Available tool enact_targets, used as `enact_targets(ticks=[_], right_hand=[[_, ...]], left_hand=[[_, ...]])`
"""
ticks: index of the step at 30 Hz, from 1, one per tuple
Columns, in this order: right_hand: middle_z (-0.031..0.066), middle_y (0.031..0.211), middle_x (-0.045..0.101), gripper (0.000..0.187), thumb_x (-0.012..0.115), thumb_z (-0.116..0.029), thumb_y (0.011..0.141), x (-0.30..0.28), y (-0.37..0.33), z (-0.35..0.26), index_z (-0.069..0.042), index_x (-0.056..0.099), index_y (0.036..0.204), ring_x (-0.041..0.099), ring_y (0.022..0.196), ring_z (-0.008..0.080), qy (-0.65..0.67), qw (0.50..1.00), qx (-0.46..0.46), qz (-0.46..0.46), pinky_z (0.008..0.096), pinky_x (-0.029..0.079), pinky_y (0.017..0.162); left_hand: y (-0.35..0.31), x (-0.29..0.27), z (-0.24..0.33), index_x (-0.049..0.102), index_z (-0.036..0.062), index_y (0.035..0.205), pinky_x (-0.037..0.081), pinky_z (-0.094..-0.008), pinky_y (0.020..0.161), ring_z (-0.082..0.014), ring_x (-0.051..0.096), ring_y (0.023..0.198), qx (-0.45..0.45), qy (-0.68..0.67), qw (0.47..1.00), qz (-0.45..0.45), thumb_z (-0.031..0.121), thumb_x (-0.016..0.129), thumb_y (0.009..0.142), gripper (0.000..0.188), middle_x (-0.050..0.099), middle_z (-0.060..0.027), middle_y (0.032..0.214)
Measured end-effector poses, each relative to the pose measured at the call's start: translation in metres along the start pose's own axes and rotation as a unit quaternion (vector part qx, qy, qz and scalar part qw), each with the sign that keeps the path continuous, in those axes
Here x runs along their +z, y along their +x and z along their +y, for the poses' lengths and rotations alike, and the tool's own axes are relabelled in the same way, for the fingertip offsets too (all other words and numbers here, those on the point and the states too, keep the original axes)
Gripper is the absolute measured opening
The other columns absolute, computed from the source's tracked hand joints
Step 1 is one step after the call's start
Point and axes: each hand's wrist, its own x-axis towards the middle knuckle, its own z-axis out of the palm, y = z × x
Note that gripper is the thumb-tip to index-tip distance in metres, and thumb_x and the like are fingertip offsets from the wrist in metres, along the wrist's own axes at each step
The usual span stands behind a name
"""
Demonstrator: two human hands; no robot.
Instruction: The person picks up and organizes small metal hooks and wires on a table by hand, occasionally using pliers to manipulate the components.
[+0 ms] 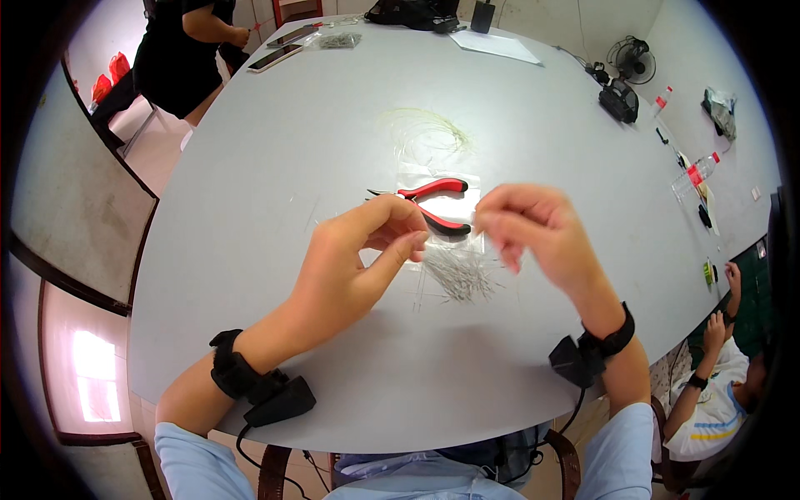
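Observation:
My left hand (350, 254) is raised over the table, thumb and forefinger pinched together; whatever lies between the tips is too small to make out. To the right, my right hand (542, 225) also has its thumb and forefinger drawn together, slightly blurred, and nothing in them can be named. Red-and-black handled pliers (440, 186) lie beyond and between the hands, their jaws partly behind my left hand. Under them is a clear plastic bag (474, 198). A loose pile of thin silvery wire pieces (460, 279) lies just below the pliers.
Farther off lies a loose coil of thin yellowish-green line (454, 133). Phones (275, 57) and a bag of small pieces (339, 40) sit at the far left. Bottles (700, 170) line the right edge. One person (179, 58) stands far left; another (708, 408) sits at right.

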Motion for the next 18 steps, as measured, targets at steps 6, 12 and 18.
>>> enact_targets(ticks=[6,12,18], right_hand=[[0.0016,0.064,0.051,0.011,0.057,-0.007,0.082,-0.045,0.008,0.002,0.002,0.062,0.079,0.044,0.05,0.0068,-0.066,0.987,-0.079,0.127,0.0208,0.037,0.043],[0.0016,0.063,0.05,0.012,0.055,-0.008,0.081,-0.04,0.013,0.016,0.003,0.061,0.077,0.043,0.049,0.007,-0.071,0.991,-0.055,0.103,0.0206,0.036,0.043],[0.0008,0.061,0.05,0.012,0.053,-0.007,0.083,-0.035,0.015,0.021,0.001,0.06,0.077,0.044,0.047,0.007,-0.091,0.994,-0.014,0.061,0.0212,0.035,0.043]], left_hand=[[-0.001,0.0,-0.012,0.06,0.0055,0.082,0.046,-0.0274,0.061,-0.0199,0.055,0.072,0.091,0.279,0.947,-0.132,0.01,0.066,0.078,0.009,0.058,-0.0065,0.083],[0.001,0.011,-0.021,0.061,0.0067,0.083,0.043,-0.0327,0.068,-0.0226,0.052,0.079,0.099,0.255,0.947,-0.17,0.014,0.07,0.074,0.014,0.054,-0.006,0.082],[0.004,0.019,-0.019,0.06,0.0065,0.081,0.043,-0.034,0.069,-0.0241,0.052,0.079,0.107,0.266,0.939,-0.189,0.011,0.069,0.074,0.013,0.053,-0.0066,0.081]])
